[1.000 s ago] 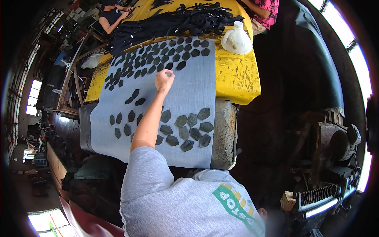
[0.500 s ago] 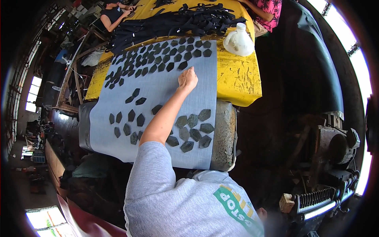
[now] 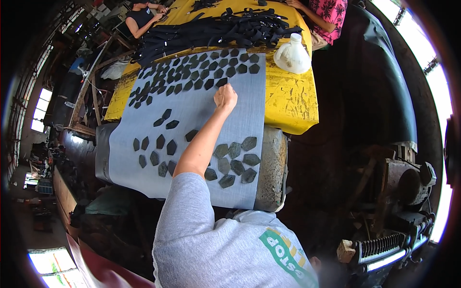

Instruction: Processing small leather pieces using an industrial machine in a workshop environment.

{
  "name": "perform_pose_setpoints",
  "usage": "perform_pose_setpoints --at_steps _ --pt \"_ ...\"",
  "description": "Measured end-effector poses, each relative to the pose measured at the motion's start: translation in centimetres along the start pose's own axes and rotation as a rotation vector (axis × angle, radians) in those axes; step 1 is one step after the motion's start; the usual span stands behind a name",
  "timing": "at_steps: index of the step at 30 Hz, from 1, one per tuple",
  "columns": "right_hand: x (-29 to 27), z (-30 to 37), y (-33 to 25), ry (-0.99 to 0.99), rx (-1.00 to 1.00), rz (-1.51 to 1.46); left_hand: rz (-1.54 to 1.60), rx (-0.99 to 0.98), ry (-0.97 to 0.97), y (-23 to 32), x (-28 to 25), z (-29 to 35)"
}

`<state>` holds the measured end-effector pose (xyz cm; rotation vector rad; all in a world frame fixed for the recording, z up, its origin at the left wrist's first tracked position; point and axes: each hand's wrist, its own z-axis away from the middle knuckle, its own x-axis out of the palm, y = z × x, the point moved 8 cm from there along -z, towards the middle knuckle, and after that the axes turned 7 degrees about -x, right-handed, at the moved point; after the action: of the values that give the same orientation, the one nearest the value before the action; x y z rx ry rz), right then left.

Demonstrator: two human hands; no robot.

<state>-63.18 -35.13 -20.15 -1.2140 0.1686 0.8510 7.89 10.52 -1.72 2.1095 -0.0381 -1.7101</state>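
Note:
My left hand [image 3: 225, 98] is closed in a fist over a pale blue-grey sheet [image 3: 242, 105]. Its knuckles meet the lower edge of a dark five-sided piece [image 3: 222, 82], the near right one of a tight group. Whatever the fingers may hold is hidden. Closer to me, rougher grey-green five-sided pieces [image 3: 224, 165] lie on the sheet to the right of my forearm, and several more [image 3: 171, 147] lie loosely to its left. A small patch of skin, probably my right hand [image 3: 315, 262], shows beside my grey shirt; its fingers cannot be made out.
The sheet runs over a yellow-covered table [image 3: 290, 103] and a grey block [image 3: 272, 163]. A white plastic jug [image 3: 293, 55] stands at the table's right. Black straps [image 3: 216, 31] are heaped behind. Two people stand at the far side. Machinery [image 3: 389, 245] is at lower right.
My closed left hand has shifted slightly left, nearer the near right piece of the far group. The view has tilted a little. The loose pieces near me stay put on the sheet.

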Motion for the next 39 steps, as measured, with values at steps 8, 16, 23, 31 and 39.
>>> perform_pose_setpoints --at_steps 8,16,23,31,39 --pt "0.2 -0.7 0.4 -0.013 -0.018 -0.049 -0.001 -0.068 -0.105 -0.7 0.2 -0.3" --pt "0.5 0.0 -0.9 -0.05 -0.013 -0.029 0.067 0.048 0.081 -0.3 -0.7 0.9" --pt "2.6 -0.5 -6.5 -0.014 -0.287 0.022 1.41 -0.276 -1.059 6.7 0.8 7.7" --pt "10.9 11.7 -40.1 -0.42 -0.974 0.044 1.938 -0.335 -1.736 20.9 -6.9 23.5" --pt "5.6 14.9 -49.6 0.079 -1.44 -0.003 1.921 -0.221 -2.094 28.7 -12.6 36.8"
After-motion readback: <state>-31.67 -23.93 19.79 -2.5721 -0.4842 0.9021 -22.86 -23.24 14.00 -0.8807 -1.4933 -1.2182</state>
